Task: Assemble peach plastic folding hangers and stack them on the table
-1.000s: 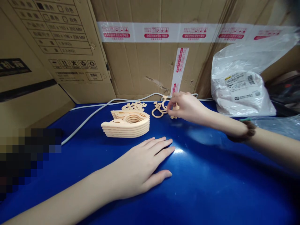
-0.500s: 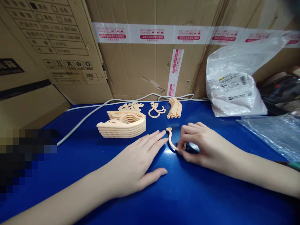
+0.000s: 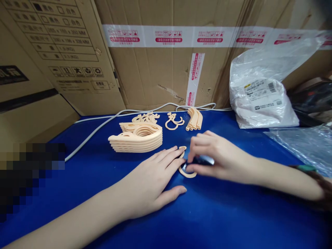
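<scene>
A cream plastic hanger hook (image 3: 187,175) lies on the blue table, its curved end toward me and its knobbed end pointing away. My left hand (image 3: 153,180) rests flat and open, its fingertips at the left side of the hook and covering part of the stem. Just above and right of the hook is my right hand (image 3: 211,155), slightly blurred, thumb and bent fingers apart with nothing visible between them. Beyond my left hand stands a neat stack of cream hanger pieces (image 3: 136,143).
Farther back lie a pile of small hooks (image 3: 145,118), a few loose hooks (image 3: 172,121) and a bundle of curved arm pieces (image 3: 194,119). A white cable (image 3: 95,128) runs behind them. Cardboard boxes (image 3: 155,76) wall the back and left; a plastic bag (image 3: 256,97) stands right.
The hook has turned and shifted left and toward me, against my left fingertips. My right hand has let go of it and moved left. The left hand has barely moved.
</scene>
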The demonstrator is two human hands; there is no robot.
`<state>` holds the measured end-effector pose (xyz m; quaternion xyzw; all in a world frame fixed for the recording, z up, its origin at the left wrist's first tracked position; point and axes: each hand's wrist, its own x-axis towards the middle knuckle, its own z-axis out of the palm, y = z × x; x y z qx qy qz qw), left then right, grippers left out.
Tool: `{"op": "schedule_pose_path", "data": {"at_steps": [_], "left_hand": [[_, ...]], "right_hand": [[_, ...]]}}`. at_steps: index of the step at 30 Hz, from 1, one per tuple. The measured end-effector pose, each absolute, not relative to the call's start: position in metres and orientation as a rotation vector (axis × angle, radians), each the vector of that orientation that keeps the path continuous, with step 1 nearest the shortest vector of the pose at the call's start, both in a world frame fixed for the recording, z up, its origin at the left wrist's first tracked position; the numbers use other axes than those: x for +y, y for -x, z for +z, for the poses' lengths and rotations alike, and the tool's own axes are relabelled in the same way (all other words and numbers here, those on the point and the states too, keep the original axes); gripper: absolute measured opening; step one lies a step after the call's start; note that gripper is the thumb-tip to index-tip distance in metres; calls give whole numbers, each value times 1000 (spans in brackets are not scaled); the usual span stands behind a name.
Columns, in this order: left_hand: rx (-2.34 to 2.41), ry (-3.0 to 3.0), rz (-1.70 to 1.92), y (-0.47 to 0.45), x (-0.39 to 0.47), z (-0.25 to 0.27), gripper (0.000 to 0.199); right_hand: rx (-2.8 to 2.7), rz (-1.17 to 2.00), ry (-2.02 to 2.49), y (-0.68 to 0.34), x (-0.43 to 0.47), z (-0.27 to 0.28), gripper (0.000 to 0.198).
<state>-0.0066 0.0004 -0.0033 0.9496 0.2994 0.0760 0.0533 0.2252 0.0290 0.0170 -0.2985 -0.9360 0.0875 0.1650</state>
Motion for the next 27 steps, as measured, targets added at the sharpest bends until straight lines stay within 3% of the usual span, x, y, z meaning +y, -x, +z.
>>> {"op": "schedule_pose_path", "data": {"at_steps": [3,7,13,16,22,27], "left_hand": [[910,-2861,243,7,1,-3,55],[890,-2854,313,8,2,-6,53],[882,-2840,363,9,4,-8,52],[896,-2836,274,7,4,-4,53],[909,-2840,223,7,2,-1,55],[891,-2820,279,8,3,-3,53]], "right_hand": [[-2501,182,1075,-236,68,27,31],[-2264,-70,1725,-249,123,35,37],[-2217,-39,1997,-247,159,32,62],[-2242,27,2051,-245,163,32,56],[-2263,205,2037,-250,170,32,26],[-2208,286,2006,-257,173,28,20]]}}
